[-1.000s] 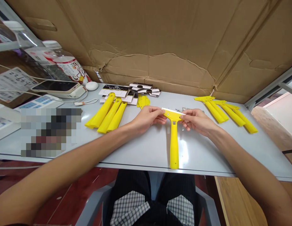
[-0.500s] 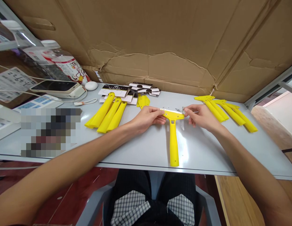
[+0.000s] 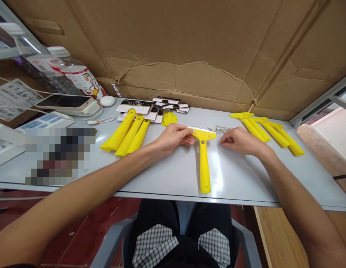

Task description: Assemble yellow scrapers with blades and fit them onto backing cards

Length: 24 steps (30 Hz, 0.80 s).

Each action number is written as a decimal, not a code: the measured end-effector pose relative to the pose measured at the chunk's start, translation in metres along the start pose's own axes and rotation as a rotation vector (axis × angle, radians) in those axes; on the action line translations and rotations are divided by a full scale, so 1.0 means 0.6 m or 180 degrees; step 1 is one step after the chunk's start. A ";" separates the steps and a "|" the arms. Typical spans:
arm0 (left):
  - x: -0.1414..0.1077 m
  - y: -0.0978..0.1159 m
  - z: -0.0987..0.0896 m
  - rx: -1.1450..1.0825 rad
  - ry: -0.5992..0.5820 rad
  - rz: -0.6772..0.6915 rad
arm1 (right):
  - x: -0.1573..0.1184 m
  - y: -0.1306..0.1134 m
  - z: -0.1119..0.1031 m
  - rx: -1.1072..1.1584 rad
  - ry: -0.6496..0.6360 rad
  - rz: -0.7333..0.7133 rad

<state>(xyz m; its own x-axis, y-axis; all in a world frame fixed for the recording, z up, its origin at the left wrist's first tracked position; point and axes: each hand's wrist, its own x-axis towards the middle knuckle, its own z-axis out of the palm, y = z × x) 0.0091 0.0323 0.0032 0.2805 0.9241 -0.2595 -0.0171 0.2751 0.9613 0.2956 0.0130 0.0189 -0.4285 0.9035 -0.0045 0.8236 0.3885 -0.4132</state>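
Note:
A yellow scraper with a T-shaped head points its handle toward the table's front edge. My left hand pinches the left end of its head, where a thin pale strip shows along the top. To the right, apart from the scraper, my right hand is closed with its fingers curled; whatever they hold, if anything, is hidden. Small metal screws lie behind the head. Just beyond my right fingers is a small clear bag or metallic piece, too small to make out.
Several yellow scrapers lie at the right. Yellow handles rest on printed cards at the left, beside yellow head plates. A phone, bottles and a white cable crowd the far left. A cardboard wall stands behind.
My right hand has drawn away from the right end of the scraper head, turning over and closing slightly lower. My left hand keeps its hold; the scraper has shifted slightly.

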 end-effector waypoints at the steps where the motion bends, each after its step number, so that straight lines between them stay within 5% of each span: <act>1: 0.000 0.000 0.000 0.0013 -0.0014 0.0001 | 0.001 0.000 0.003 -0.0026 -0.0010 -0.0036; 11: -0.003 -0.006 0.003 0.0077 -0.0049 0.0005 | 0.002 0.010 0.004 -0.0263 -0.0026 -0.0075; 17: -0.012 -0.018 0.013 0.0210 -0.0289 0.0074 | 0.001 -0.040 0.008 0.0829 0.0886 -0.0554; 24: -0.022 -0.020 0.021 0.0331 -0.0396 0.0100 | 0.009 -0.082 0.056 0.1126 0.0910 -0.0850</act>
<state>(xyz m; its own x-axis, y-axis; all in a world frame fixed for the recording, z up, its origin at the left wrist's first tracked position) 0.0177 0.0132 -0.0036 0.3982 0.8901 -0.2218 0.0700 0.2116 0.9748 0.2403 -0.0076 0.0085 -0.4472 0.8138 0.3711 0.5027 0.5718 -0.6483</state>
